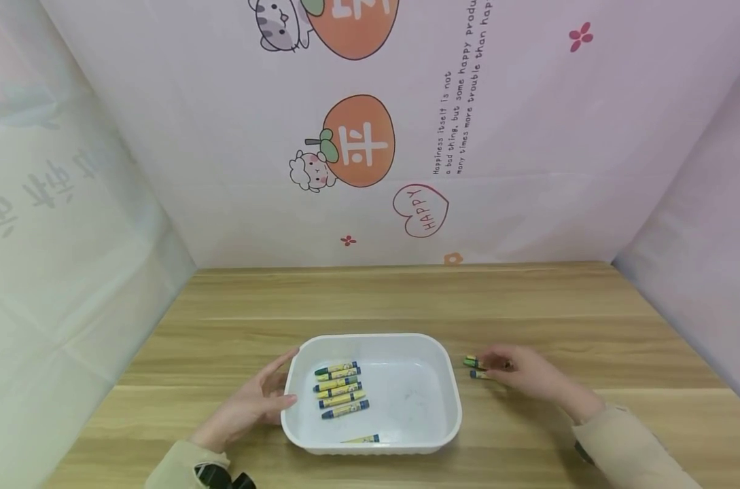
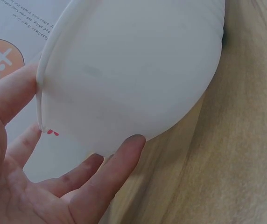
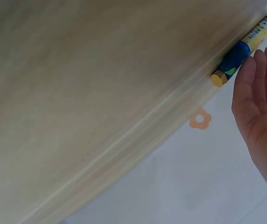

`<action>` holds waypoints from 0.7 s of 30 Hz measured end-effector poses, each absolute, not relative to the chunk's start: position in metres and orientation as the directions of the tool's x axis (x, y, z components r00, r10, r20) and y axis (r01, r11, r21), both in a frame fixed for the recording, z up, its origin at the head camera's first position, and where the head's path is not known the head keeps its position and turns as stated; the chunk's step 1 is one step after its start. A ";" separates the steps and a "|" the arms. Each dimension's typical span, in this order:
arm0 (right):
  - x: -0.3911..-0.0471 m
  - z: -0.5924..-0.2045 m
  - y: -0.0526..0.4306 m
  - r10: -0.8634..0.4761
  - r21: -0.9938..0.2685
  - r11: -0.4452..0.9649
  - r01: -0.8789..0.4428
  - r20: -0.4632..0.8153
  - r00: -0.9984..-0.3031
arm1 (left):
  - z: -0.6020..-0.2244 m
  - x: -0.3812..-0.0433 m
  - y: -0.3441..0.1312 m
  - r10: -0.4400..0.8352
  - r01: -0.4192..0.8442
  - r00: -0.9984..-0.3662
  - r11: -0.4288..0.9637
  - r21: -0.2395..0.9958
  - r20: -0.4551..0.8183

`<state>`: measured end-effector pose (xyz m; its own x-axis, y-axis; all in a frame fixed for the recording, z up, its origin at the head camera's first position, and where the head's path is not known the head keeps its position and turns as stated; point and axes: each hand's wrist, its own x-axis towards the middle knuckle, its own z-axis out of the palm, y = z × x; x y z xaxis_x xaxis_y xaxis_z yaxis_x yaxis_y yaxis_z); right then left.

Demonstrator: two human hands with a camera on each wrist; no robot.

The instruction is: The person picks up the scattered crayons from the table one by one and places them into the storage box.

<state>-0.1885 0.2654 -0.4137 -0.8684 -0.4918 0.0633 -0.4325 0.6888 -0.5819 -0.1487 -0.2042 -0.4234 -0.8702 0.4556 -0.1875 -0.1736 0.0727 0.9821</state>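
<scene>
A white plastic tub stands on the table, with several crayons lying in a row in its left half and one more crayon by its near wall. My left hand holds the tub's left end, thumb and fingertips against rim and wall, also seen closely in the left wrist view. Right of the tub, my right hand reaches over a few loose crayons. Its fingers are fairly straight, tips right beside the crayons; the thumb is hidden in the right wrist view.
The wood-grain table ends at a printed white cloth hanging behind it. More cloth hangs along the left and right sides. The tub's raised wall stands between its crayons and those on the table.
</scene>
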 end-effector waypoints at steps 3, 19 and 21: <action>-0.189 -0.416 0.265 -0.500 -0.556 0.696 -0.455 0.080 -0.862 | -0.422 -0.149 -0.204 0.451 -0.168 -0.873 0.073 0.983 -0.183; -0.183 -0.418 0.264 -0.537 -0.552 0.705 -0.445 -0.007 -0.844 | -0.422 -0.149 -0.204 0.453 -0.169 -0.873 0.067 0.983 -0.181; -0.183 -0.419 0.265 -0.542 -0.555 0.701 -0.448 -0.007 -0.840 | -0.422 -0.149 -0.204 0.454 -0.173 -0.872 0.063 0.983 -0.182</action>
